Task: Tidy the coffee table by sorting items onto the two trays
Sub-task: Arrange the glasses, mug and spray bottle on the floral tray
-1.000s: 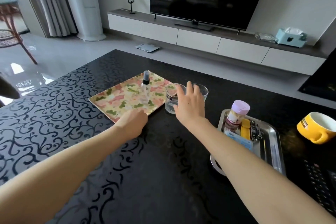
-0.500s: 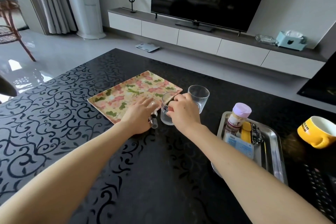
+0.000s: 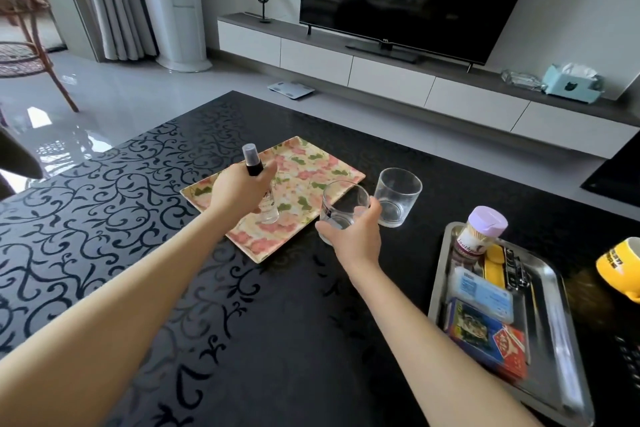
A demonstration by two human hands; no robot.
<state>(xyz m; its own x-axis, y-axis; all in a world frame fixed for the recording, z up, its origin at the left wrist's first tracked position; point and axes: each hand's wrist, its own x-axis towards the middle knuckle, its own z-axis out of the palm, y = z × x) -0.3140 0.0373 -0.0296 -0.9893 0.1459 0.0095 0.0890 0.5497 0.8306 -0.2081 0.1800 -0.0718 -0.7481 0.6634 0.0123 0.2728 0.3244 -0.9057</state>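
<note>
My left hand grips a small clear spray bottle with a black cap, held upright over the floral tray. My right hand holds a clear glass tumbler just off the floral tray's right edge. A second clear tumbler stands on the black table right behind it. The steel tray at the right carries a toothpick jar with a lilac lid, a yellow item, a blue packet and card boxes.
A yellow mug sits at the far right edge of the black patterned table. A dark remote lies near the lower right corner. Beyond the table are a TV unit, a scale on the floor and a chair at left.
My left hand picked the spray bottle up from beside the tray and now holds it upright over the floral tray. My right hand closed round the near tumbler.
</note>
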